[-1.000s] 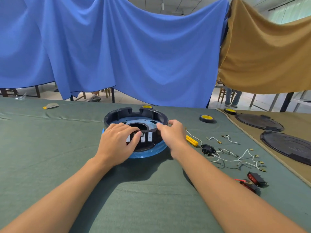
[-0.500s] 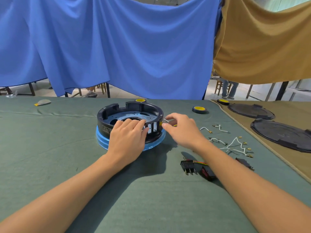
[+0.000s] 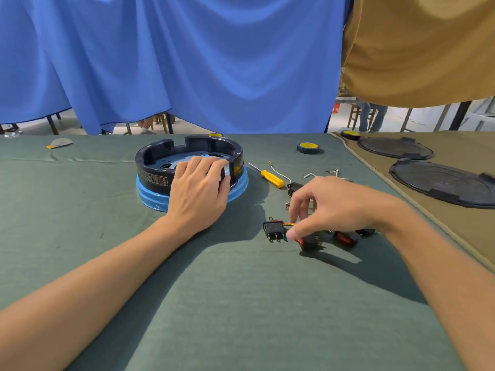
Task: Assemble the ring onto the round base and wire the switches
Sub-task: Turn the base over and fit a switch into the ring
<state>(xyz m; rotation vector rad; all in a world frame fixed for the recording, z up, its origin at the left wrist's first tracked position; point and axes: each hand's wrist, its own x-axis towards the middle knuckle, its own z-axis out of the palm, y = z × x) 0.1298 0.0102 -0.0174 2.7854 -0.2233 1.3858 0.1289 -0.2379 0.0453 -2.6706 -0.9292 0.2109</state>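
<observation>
A black ring [image 3: 160, 153] sits on the round blue base [image 3: 150, 196] at the middle of the green table. My left hand [image 3: 198, 194] grips the ring's near rim, fingers curled over the top and thumb on the outer wall. To the right, a black switch [image 3: 273, 228] with metal pins lies joined by coloured wires to red switches [image 3: 345, 238]. My right hand [image 3: 329, 204] hovers just over these wires, thumb and fingers apart on either side of them, holding nothing that I can see.
A yellow screwdriver [image 3: 272, 178], loose white wires [image 3: 310, 175] and a small black socket [image 3: 294, 186] lie right of the base. A yellow-topped roll [image 3: 308, 147] sits farther back. Two black round lids [image 3: 442, 183] rest on the tan cloth at right.
My right hand left the ring's right side and came down toward me to the switches. My left hand stayed on the ring's near rim. The camera tilted downward.
</observation>
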